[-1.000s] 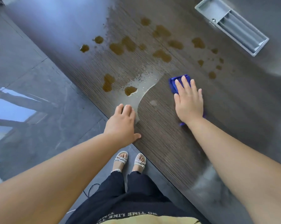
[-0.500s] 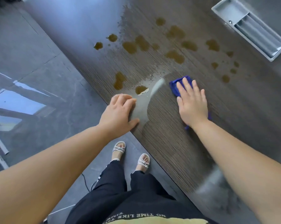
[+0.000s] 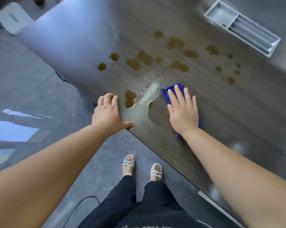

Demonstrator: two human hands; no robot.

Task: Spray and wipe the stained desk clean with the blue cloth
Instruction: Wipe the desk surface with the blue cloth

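The dark wood-grain desk (image 3: pixel 221 122) carries several brown stains (image 3: pixel 179 65) and a pale wet patch (image 3: pixel 144 102) near its front edge. My right hand (image 3: pixel 182 111) lies flat with straight fingers on the blue cloth (image 3: pixel 167 93), pressing it to the desk just right of the wet patch. Most of the cloth is hidden under the hand. My left hand (image 3: pixel 108 115) rests on the desk's front edge, fingers bent over the rim, beside a brown stain (image 3: pixel 129 99). No spray bottle is in view.
A grey recessed cable tray (image 3: pixel 242 28) sits in the desk at the back right. A white box-like object (image 3: pixel 12 17) stands at the far left past the desk's end. Grey tiled floor (image 3: pixel 32 89), my legs and sandalled feet, and a black cable lie below.
My right hand has slid the cloth a little left, up to the wet patch's edge. The wiped dry area has grown. My left hand stays on the desk edge.
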